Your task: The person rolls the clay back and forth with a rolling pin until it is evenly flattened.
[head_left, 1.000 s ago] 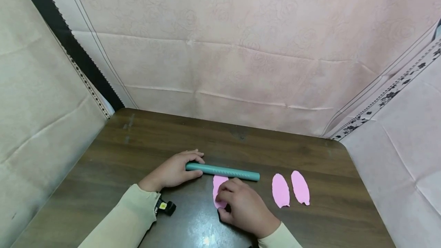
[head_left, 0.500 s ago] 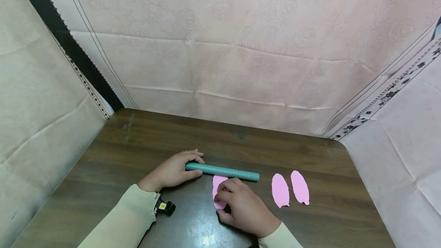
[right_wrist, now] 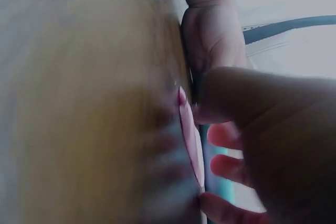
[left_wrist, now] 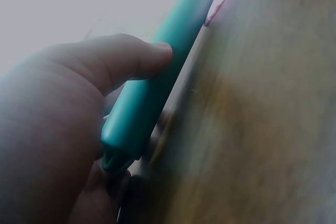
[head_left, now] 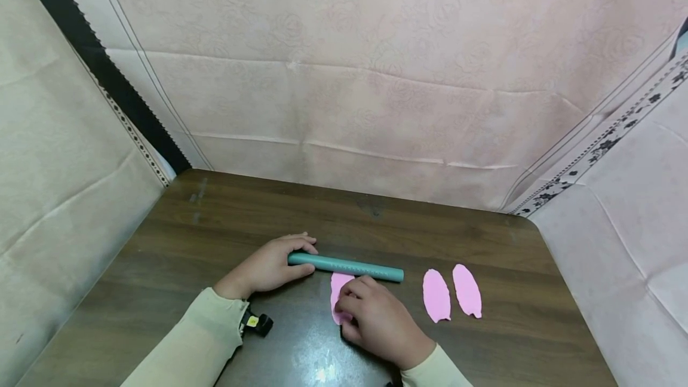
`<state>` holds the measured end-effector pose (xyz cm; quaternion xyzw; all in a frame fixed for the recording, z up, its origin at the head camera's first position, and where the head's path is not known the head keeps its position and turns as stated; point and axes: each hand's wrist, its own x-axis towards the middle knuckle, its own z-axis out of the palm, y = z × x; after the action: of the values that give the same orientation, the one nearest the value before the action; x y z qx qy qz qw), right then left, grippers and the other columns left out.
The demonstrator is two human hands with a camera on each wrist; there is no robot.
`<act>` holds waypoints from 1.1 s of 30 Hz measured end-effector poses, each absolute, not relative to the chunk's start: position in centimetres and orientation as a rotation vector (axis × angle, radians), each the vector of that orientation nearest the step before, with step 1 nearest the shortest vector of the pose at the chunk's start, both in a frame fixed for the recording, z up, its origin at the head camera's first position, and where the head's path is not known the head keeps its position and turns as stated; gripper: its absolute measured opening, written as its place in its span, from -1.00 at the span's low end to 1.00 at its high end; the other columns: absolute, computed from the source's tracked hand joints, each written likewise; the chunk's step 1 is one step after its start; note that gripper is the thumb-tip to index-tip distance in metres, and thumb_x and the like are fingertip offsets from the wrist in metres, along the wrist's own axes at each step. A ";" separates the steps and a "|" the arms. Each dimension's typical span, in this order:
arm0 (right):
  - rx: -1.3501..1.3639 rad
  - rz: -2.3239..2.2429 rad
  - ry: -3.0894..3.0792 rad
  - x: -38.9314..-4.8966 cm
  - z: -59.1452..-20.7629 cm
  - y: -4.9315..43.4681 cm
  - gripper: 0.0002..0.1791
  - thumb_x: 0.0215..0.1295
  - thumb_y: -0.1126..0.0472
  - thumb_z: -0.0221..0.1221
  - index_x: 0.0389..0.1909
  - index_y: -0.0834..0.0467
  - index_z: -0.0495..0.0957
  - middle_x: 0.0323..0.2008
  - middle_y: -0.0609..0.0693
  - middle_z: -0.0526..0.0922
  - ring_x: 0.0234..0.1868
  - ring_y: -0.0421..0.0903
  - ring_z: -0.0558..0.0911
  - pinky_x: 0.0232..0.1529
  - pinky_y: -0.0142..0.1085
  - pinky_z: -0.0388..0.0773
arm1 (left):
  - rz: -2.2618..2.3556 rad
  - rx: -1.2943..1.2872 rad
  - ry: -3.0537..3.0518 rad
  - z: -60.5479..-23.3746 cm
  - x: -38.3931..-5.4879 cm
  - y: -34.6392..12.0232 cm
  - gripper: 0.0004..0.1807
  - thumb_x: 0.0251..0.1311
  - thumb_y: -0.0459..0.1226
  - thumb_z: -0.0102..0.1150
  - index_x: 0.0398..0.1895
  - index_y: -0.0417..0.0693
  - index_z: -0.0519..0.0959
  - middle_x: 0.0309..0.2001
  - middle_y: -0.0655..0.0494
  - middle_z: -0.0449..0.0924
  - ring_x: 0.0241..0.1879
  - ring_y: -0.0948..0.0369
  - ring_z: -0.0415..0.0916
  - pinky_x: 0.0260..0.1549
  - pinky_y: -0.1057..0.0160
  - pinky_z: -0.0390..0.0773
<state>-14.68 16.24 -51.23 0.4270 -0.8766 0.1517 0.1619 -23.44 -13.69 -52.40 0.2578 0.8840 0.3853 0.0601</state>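
Observation:
A long teal rod (head_left: 352, 267) with faint markings lies across the table, one end tapered in the left wrist view. My left hand (head_left: 271, 264) grips it near that end, its thumb (left_wrist: 152, 59) along one side and the other fingers beyond it. Just in front of the rod is a pink petal-shaped piece (head_left: 341, 291), its far end meeting the rod. My right hand (head_left: 378, 318) bends over this piece, thumb and forefinger pinching its near end and covering part of it. In the right wrist view the pink piece (right_wrist: 191, 140) shows edge-on beside the fingers.
Two more pink petal-shaped pieces (head_left: 437, 295) (head_left: 467, 291) lie flat to the right of my right hand. The brown wooden table (head_left: 231, 208) has pale cloth (head_left: 365, 106) hanging behind it and on both sides.
My right thumb has drawn closer to the forefinger at the near end of the pink piece. The left hand and the rod stay in place.

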 end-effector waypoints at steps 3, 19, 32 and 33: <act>1.235 0.452 -2.559 -14.5 -50.8 16.5 -0.89 0.37 0.10 0.53 -0.25 -0.14 0.76 -0.10 -0.27 0.66 0.06 -0.22 0.63 0.10 -0.33 0.68 | 1.172 0.786 2.679 -52.4 -23.4 -13.7 -0.82 0.53 0.05 0.46 0.09 0.53 0.71 0.55 0.19 0.60 0.75 -0.07 0.26 0.64 -0.26 0.37; 1.328 0.031 -2.491 -14.7 -49.5 15.4 -0.91 0.34 0.12 0.47 -0.34 -0.15 0.77 -0.29 -0.25 0.69 -0.25 -0.18 0.64 -0.23 -0.36 0.67 | 1.183 0.748 2.665 -52.3 -23.2 -13.3 -0.82 0.53 0.04 0.46 0.10 0.52 0.72 0.55 0.20 0.60 0.76 -0.03 0.25 0.64 -0.24 0.40; 1.475 -0.127 -2.564 -15.5 -47.6 15.4 -0.94 0.38 0.08 0.50 -0.29 -0.18 0.81 -0.36 -0.29 0.68 -0.27 -0.25 0.66 -0.18 -0.38 0.65 | 1.171 0.719 2.682 -52.6 -23.3 -13.8 -0.81 0.51 0.06 0.47 0.10 0.50 0.74 0.54 0.24 0.61 0.75 0.00 0.27 0.63 -0.22 0.41; 1.465 -0.158 -2.546 -15.3 -47.7 15.2 -0.93 0.36 0.08 0.49 -0.32 -0.17 0.80 -0.40 -0.28 0.66 -0.31 -0.24 0.64 -0.22 -0.37 0.63 | 1.173 0.710 2.681 -52.6 -23.3 -13.8 -0.81 0.51 0.07 0.47 0.10 0.50 0.75 0.54 0.25 0.61 0.75 0.02 0.27 0.64 -0.20 0.41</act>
<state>-15.32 15.25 -47.67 0.4957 -0.8611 -0.0534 0.0999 -23.29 -13.76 -52.56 0.2353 0.8884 0.3887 0.0652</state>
